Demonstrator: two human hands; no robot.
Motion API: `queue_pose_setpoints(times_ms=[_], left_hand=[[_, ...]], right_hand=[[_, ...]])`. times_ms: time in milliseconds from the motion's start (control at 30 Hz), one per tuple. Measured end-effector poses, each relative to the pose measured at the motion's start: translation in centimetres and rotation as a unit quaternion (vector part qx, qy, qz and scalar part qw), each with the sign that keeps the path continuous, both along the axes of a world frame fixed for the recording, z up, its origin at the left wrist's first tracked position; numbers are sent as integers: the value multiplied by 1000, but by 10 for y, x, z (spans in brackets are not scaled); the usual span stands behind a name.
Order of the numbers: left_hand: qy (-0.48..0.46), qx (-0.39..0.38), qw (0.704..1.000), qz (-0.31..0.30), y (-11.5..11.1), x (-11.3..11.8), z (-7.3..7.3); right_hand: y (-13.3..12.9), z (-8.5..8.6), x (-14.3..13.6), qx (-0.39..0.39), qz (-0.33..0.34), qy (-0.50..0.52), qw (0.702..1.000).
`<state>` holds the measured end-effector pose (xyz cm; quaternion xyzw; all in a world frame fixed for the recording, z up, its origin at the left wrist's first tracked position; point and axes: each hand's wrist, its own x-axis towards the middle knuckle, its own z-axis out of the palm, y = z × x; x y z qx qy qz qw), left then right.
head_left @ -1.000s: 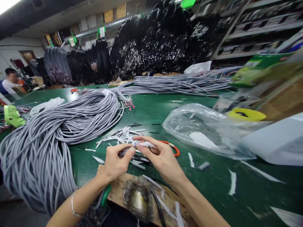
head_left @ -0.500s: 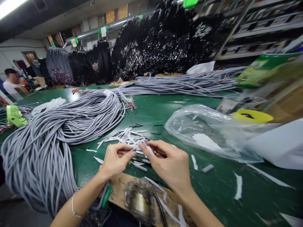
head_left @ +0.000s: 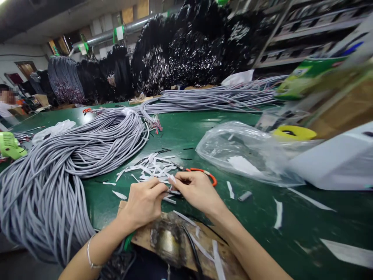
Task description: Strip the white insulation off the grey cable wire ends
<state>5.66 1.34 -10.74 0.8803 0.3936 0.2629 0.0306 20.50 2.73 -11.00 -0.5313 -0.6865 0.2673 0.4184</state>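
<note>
- The left hand (head_left: 144,202) and the right hand (head_left: 196,190) are held close together, low in the middle of the green table (head_left: 186,132).
- The fingers of both hands are bent in and pinched together where the hands meet.
- A small white paper strip (head_left: 172,179) is pinched at the fingertips of the right hand; a thin dark wire seems to be held there too, but it is too small to tell for sure.
- What the left fingers grip is hidden, though their tips are pressed shut beside the right ones.
- A pile of white paper scraps (head_left: 151,168) is spread on the table just behind the hands.
- A pair of orange-handled pliers (head_left: 205,173) is laid just behind the right hand.
- A big bundle of grey round cables (head_left: 72,155) is heaped on the left.
- A clear crumpled plastic bag (head_left: 244,153) is laid to the right, well apart from the hands.
- A brown wooden board (head_left: 175,241) with a metal part on it is seen under the wrists.
- A thin silver bracelet (head_left: 91,256) is worn on the left wrist.
</note>
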Motion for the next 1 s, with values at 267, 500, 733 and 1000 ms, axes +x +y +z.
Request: queue_pose_setpoints(times_ms=[267, 500, 733, 1000], left_hand=[[-92, -107, 973, -183, -4, -2, 1], [-380, -311, 871, 3, 10, -5, -1], [-448, -473, 754, -86, 13, -2, -2], [-289, -225, 928, 59, 5, -1, -1]], right_hand=[[28, -5, 28, -21, -124, 10, 992], [18, 0, 27, -24, -71, -17, 997], [-1, 12, -2, 77, 146, 82, 983], [-10, -5, -11, 382, -5, -141, 913]])
